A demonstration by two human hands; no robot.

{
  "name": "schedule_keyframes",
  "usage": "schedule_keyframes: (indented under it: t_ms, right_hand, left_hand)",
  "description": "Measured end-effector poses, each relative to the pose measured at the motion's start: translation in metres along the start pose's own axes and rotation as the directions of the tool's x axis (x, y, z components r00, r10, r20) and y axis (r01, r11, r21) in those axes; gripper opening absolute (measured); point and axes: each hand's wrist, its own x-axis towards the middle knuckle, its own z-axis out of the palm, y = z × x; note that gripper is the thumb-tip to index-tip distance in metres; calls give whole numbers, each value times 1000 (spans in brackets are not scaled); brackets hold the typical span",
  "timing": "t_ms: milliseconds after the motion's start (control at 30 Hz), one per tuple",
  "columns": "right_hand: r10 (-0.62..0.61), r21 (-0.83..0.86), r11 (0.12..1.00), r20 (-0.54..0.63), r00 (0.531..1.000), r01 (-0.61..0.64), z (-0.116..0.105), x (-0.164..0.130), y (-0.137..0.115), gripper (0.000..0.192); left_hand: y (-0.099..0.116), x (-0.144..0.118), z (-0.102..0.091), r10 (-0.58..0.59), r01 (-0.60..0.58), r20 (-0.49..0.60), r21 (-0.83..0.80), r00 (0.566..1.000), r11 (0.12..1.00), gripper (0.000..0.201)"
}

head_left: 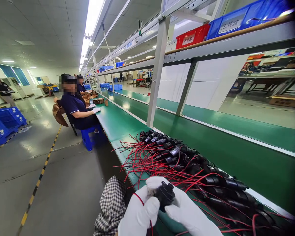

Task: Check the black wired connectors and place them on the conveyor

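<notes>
My left hand [140,211], in a white glove, closes its thumb and fingers on a black cylindrical part with wire leads [165,194]. A ridged, notched end of the part faces up, tilted. A red wire [138,198] runs over the left glove and down past the thumb. My right hand [186,209], gloved too, grips the same part from the right, with its fingers wrapped behind and its thumb at the lower side. The part's lower end is hidden by the gloves. Beyond my hands lies a long pile of similar black parts [172,152] with red leads [142,160] spread leftward.
The green bench [116,114] runs away from me beside a green belt [211,137]. A white frame post [158,75] stands past the pile. Red [193,35] and blue bins [232,24] sit on the overhead shelf. A co-worker [73,101] in white gloves sits farther along.
</notes>
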Motion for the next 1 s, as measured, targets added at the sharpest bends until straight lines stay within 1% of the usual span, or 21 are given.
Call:
schedule_keyframes:
  t_ms: [67,100,200,300,367,400,433,467,500,533,600,667,733,833,900,1000]
  right_hand:
    - [36,12,999,-68,997,-36,5,-2,-6,69]
    - [50,1,999,-108,993,-50,7,-3,-8,64]
    - [61,-86,993,-243,968,-84,11,-6,-11,43]
    - [61,-170,978,-307,950,-118,12,-7,-15,36]
    - [81,-182,974,-281,956,-136,13,-7,-18,35]
    - [85,-176,976,-245,966,-131,13,-6,-19,35]
    - [87,-167,979,-201,976,-121,13,-5,-19,36]
    - [85,-154,982,-158,984,-110,13,-4,-19,38]
    - [85,-137,985,-120,989,-101,13,-3,-19,41]
    - [90,-113,988,-98,991,-101,13,-3,-18,46]
    - [122,-51,991,-91,988,-127,14,-6,-15,58]
    - [156,1,988,-115,981,-157,14,-10,-14,65]
    - [165,15,986,-151,975,-164,15,-13,-15,70]
    - [154,-1,987,-230,961,-159,17,-12,-21,71]
    - [157,-7,986,-273,949,-165,18,-8,-26,65]
    - [139,-52,985,-325,935,-164,17,-3,-31,53]
  left_hand:
    - [-1,3,-1,-19,20,43,-31,999,999,59]
    - [-1,4,0,-8,10,60,-30,998,1000,59]
    - [-2,8,4,25,-25,65,4,998,1000,57]
    - [-10,8,4,-18,18,78,2,997,1000,55]
    - [-17,6,1,-55,57,26,-77,998,995,57]
    - [-21,5,0,-76,74,-8,-142,997,987,58]
    - [-23,4,-2,-104,98,-17,-207,994,973,59]
    - [-24,4,-2,-130,127,3,-260,991,957,60]
    - [-25,5,-3,-153,161,50,-297,987,941,60]
    - [-24,6,-2,-177,204,114,-312,978,928,61]
    - [-23,9,-1,-227,302,245,-334,943,893,64]
    - [-24,13,2,-250,347,284,-375,926,859,67]
    - [-26,15,3,-285,379,278,-392,918,838,69]
    - [-28,15,3,-355,398,186,-314,916,862,72]
    - [-26,12,0,-367,386,123,-232,922,893,75]
    - [-21,6,-11,-309,308,54,24,950,951,77]
